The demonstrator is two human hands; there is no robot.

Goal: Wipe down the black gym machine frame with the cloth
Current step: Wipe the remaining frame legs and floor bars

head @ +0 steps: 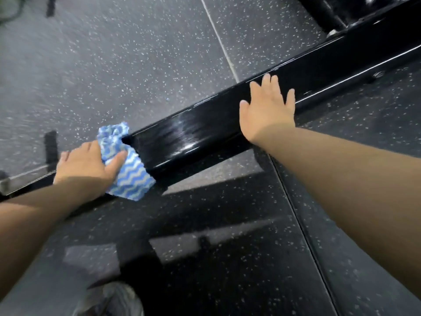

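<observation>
Cloth (pixel 127 165) gripped, left hand (pixel 88 165) | right hand (pixel 268 110) flat on frame (pixel 205 131)

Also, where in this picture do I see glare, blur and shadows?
Head view: white glare streaks lie on the glossy black frame between the left hand, gripping the cloth, and the flat right hand; head view: the floor at upper left is smeared by motion blur; head view: dark shadows fall on the floor below the frame.
</observation>
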